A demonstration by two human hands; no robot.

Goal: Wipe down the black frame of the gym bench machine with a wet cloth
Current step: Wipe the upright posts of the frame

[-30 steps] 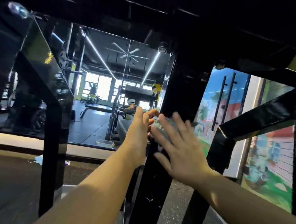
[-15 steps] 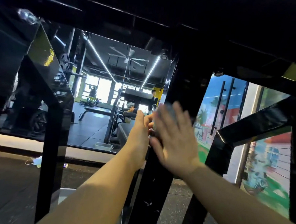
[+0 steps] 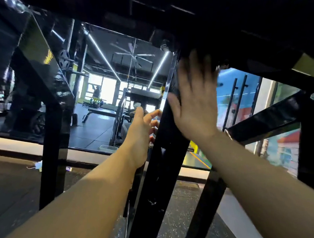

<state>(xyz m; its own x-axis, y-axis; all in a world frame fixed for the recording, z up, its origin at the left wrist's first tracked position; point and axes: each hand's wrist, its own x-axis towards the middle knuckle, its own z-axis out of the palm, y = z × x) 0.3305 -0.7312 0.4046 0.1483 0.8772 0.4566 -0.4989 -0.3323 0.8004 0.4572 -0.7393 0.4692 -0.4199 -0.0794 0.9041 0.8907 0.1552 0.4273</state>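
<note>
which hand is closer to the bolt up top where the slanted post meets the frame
Right. The right hand lies flat on the slanted post, its fingers reaching up beside the bolt. The left hand sits lower, left of the post.

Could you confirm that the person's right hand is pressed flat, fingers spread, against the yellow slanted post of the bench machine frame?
Not quite: the slanted post is glossy black, not yellow, as the head view shows. The rest holds: the right hand lies flat on it with its fingers spread, high up near the top of the post.
</note>
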